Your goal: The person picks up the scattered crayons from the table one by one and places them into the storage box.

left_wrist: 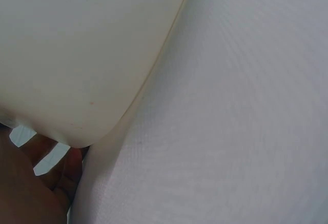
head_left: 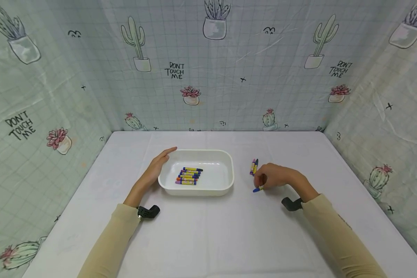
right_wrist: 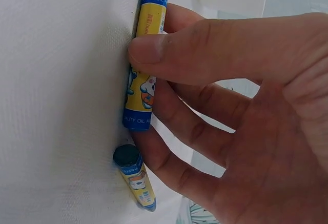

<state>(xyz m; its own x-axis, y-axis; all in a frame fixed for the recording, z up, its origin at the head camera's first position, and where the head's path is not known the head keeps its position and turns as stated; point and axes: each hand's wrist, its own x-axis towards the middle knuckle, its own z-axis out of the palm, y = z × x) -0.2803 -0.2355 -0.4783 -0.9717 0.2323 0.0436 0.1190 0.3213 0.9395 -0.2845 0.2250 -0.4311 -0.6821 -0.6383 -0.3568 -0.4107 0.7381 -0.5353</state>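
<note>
Currently picking: right hand [head_left: 272, 175] is pinching a blue-tipped, yellow-and-blue paper-wrapped crayon [right_wrist: 138, 90] between thumb and fingers, close over the white cloth-covered table [head_left: 208, 231], to the right of the white rectangular tray [head_left: 215, 173]. Cannot tell whether it is fully clear of the cloth. Left hand [head_left: 156, 166] is touching the tray's left end with fingers fairly straight, seemingly steadying it. Several yellow-wrapped crayons [head_left: 187, 177] are lying in a row on the tray's left half; a pinkish-ended crayon [head_left: 252, 166] and a dark-ended crayon [head_left: 256, 166] are lying side by side just beyond the right hand. Judging by that row, transfer is partway along. Next move is probably calling for a clean lift without knocking those two, then a leftward carry over the tray's near-right rim.
</note>
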